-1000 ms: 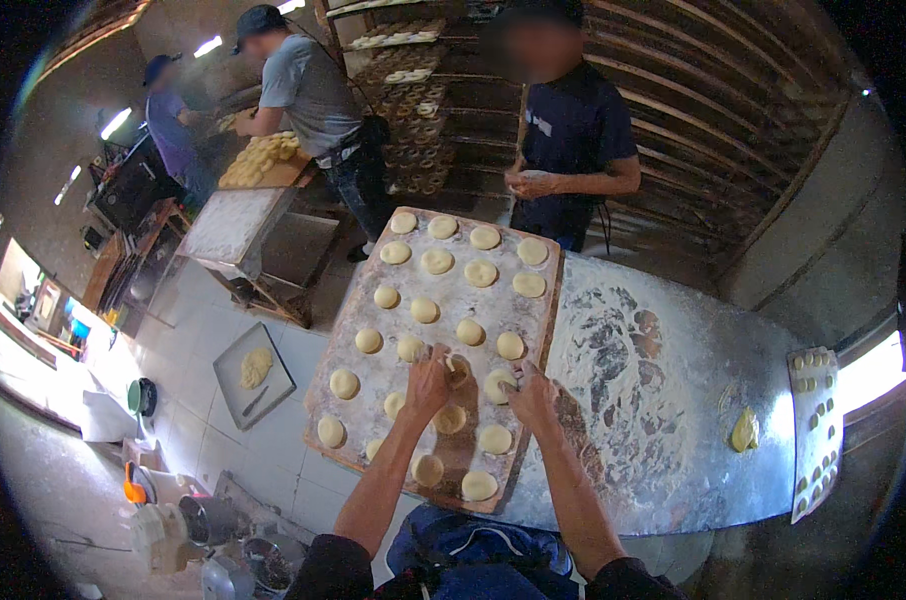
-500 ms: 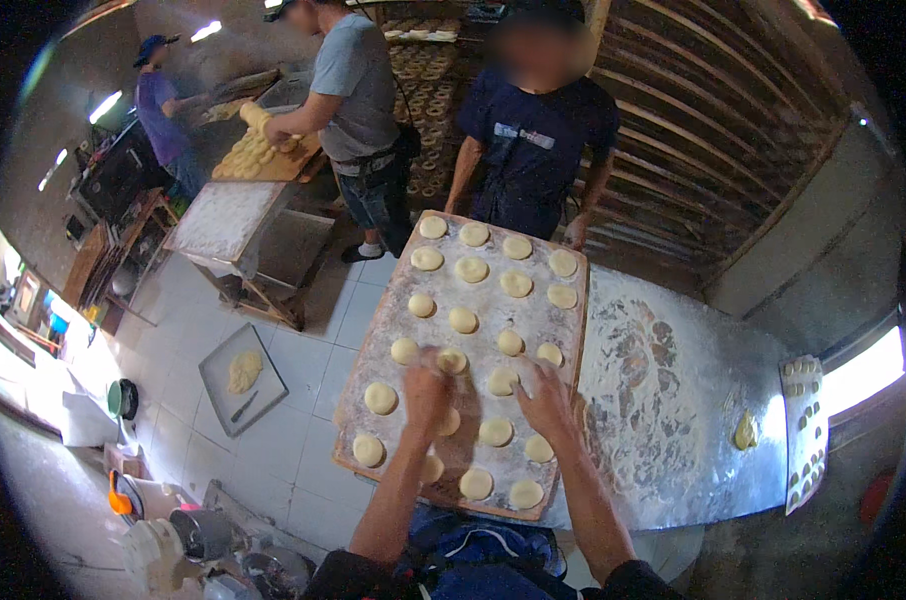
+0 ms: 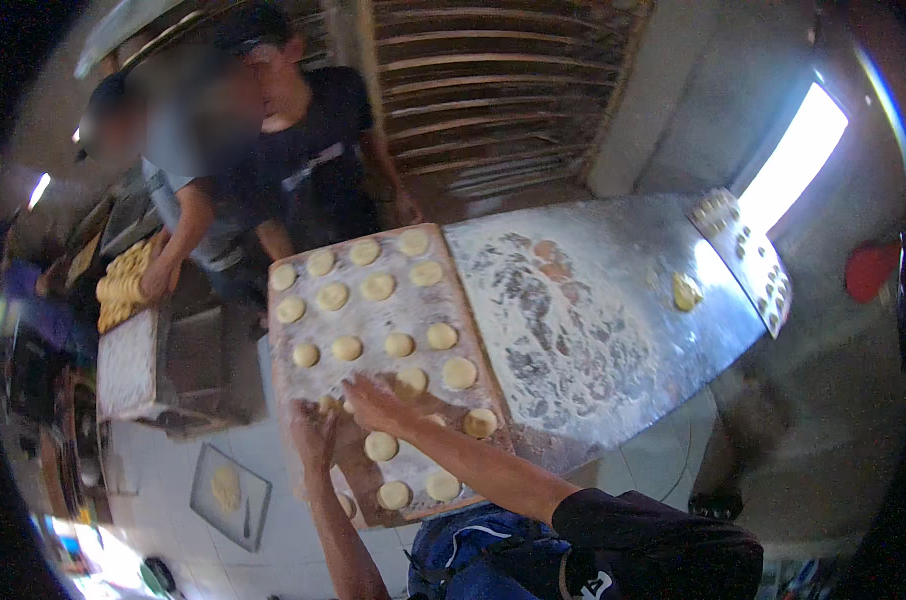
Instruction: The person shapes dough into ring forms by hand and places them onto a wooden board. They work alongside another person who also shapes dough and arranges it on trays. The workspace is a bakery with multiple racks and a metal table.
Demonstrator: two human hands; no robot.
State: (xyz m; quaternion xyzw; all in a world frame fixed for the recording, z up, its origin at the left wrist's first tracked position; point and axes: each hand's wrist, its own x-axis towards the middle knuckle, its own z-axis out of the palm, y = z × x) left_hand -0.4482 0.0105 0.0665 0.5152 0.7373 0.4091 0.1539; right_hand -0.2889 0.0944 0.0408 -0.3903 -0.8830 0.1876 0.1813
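Observation:
A floured wooden board (image 3: pixel 363 318) lies before me with several flat, pale dough rounds on it, such as one dough round (image 3: pixel 380 446) near my right wrist. My left hand (image 3: pixel 315 432) is at the board's left side, its fingers blurred beside a small dough piece (image 3: pixel 329 403). Close to it, my right hand (image 3: pixel 375 402) reaches across the board with fingers stretched out, at the same dough piece. Whether the fingers press it or only touch it, I cannot tell. My right forearm partly covers the rounds under it.
To the right is a metal table (image 3: pixel 613 340) smeared with flour, bearing a dough lump (image 3: pixel 686 291) and a tray of small pieces (image 3: pixel 763 270). Co-workers stand beyond the board; one handles dough on another board (image 3: pixel 123 290). A square tray (image 3: pixel 230 497) rests on the floor at left.
My view has swung right and tilted. My right hand has moved left over the board, near my left hand; both are now at one dough piece by the board's left side.

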